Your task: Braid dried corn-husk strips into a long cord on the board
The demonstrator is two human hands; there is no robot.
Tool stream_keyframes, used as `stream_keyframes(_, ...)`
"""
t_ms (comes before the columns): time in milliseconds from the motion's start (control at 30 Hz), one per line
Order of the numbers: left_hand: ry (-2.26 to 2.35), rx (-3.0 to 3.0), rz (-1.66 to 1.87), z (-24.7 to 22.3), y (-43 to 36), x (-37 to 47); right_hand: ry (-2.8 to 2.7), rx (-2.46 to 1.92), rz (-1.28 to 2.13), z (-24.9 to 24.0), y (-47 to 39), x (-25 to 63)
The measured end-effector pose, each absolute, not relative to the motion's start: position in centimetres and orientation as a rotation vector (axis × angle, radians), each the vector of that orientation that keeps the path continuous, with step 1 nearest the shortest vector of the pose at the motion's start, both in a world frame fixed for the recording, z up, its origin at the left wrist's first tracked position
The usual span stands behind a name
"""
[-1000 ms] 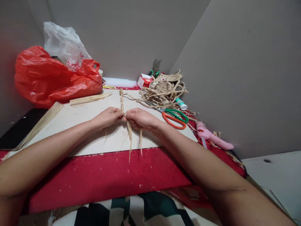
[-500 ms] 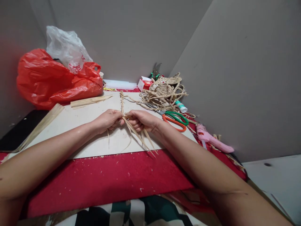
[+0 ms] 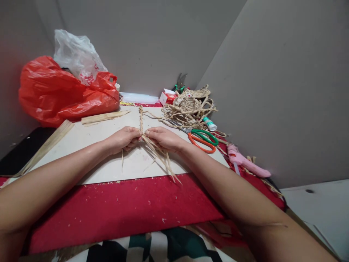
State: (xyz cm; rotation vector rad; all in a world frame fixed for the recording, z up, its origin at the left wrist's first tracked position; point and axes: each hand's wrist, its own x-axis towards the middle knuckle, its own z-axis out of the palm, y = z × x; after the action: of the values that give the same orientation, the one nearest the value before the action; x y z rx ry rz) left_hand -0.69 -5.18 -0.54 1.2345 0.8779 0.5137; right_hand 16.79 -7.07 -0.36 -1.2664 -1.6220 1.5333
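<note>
A narrow braid of dried plant fibre [image 3: 141, 119] runs away from me over the pale board [image 3: 106, 165]. My left hand [image 3: 125, 139] pinches it at its near end, thumb against curled fingers. Close beside it, on the right, my right hand [image 3: 163, 138] grips the fibre strands where they leave the braid. Loose strands [image 3: 160, 156] fan out below my right hand toward the board's front edge. One thin strand [image 3: 122, 158] hangs under my left hand. My fingers partly hide the braid's near end.
Right of the braid lie a heap of braided cord [image 3: 188, 105], scissors [image 3: 203, 140], a glue stick [image 3: 209, 123] and a pink glue gun [image 3: 247, 162]. A red plastic bag [image 3: 68, 94] and flat dried leaf strips [image 3: 105, 117] are at left, near a black flat object [image 3: 24, 153]. Red cloth [image 3: 122, 207] covers the table.
My right hand has turned slightly, its thumb and fingers now pinching closer to the braid's near end. The loose strands have shifted and bunched together. My left hand has barely moved.
</note>
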Motion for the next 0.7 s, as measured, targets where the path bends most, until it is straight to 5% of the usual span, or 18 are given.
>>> stream_keyframes(233, 0.847, 1.392, 0.488, -0.5, -5.2, -0.8, -1.973, -1.326, 0.825, -0.9, -6.6, 16.3)
stream_keyframes(567, 0.998, 1.957, 0.693, -1.5, -5.1, -0.4, -1.843, -1.427, 1.350, 1.0, -8.1, 16.4)
stream_keyframes(700, 1.006, 1.990, 0.667, -1.4, -5.1, -0.5, -1.920, -1.432, 1.306, 1.2, -8.1, 16.9)
